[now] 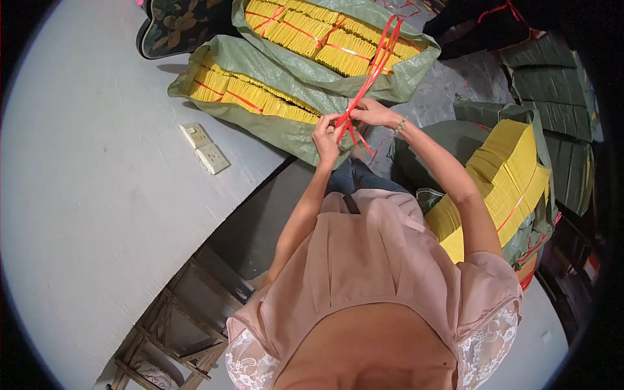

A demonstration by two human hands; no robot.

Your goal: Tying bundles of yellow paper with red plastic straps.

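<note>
Red plastic strapping (379,65) runs in a bunch of strands between both hands, its loops rising up and to the right and short ends hanging below. My left hand (327,138) is closed on the lower part of the bunch. Right beside it, my right hand (370,114) pinches the same strands, a bracelet on its wrist. Just beyond the hands lies an open green woven sack (273,134) of yellow paper bundles (246,95) bound with red strips. A second green sack (286,63) behind it holds more yellow bundles (344,52).
A white wall panel (97,162) with a double socket (204,148) fills the left. More yellow stacks (504,175) in a green sack stand at my right, with dark green wrapped bales (552,97) beyond. A wooden frame (172,318) is at lower left; a patterned cushion-like thing (185,26) is at top.
</note>
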